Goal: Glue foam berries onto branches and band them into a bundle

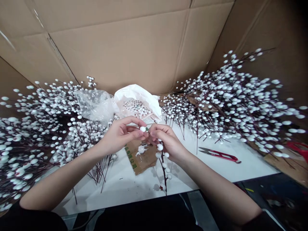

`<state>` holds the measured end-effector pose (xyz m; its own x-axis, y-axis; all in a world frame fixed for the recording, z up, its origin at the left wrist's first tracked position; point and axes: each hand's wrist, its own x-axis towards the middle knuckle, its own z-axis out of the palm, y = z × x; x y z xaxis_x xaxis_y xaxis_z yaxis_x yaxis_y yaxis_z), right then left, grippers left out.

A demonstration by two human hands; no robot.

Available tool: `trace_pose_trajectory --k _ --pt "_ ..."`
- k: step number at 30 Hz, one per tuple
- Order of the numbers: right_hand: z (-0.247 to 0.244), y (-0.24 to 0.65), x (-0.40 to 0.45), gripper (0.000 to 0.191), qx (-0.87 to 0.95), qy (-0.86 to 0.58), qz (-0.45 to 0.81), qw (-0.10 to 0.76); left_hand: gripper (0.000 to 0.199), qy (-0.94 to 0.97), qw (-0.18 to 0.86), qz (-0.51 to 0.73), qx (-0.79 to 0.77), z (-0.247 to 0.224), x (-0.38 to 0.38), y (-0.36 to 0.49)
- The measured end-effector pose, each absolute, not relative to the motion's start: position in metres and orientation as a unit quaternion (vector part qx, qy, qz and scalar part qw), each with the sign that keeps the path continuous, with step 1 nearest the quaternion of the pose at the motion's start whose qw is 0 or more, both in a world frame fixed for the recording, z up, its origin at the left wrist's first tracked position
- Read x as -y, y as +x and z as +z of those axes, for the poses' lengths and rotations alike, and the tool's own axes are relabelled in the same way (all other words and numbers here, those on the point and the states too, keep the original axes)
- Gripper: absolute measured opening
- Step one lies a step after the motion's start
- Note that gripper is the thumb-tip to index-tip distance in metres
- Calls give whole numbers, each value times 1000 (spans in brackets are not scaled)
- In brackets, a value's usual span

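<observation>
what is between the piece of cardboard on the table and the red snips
In the head view, the right hand and the berry branch it holds show between the cardboard and the red snips.

On my white desk (113, 195), brown cardboard (133, 155) lies left of my white-berried brown sprig (164, 165), red metal snips (214, 152) right, open white bag (127, 91) behind.
</observation>
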<state>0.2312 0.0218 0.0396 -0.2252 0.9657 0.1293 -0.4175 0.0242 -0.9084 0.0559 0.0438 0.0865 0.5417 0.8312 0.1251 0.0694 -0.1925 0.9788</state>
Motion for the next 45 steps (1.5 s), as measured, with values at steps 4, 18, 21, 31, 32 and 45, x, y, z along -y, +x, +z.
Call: trace_pose_trajectory --k 4,18,21,31,32,45 --pt "41 233 -21 17 476 -302 628 536 13 696 536 361 -312 86 -44 57" --pt "39 231 -20 16 487 -313 627 521 11 730 485 386 -287 80 -44 54" --pt "38 231 -20 15 491 -321 626 513 9 729 479 397 -286 77 -45 54" --pt "35 231 -20 15 475 -294 652 512 8 764 437 382 -281 77 -47 51" --pt "35 232 -20 16 471 -285 657 515 9 762 438 384 -283 76 -46 52" --pt "35 231 -25 16 472 -328 653 493 11 779 419 381 -269 67 -46 47"
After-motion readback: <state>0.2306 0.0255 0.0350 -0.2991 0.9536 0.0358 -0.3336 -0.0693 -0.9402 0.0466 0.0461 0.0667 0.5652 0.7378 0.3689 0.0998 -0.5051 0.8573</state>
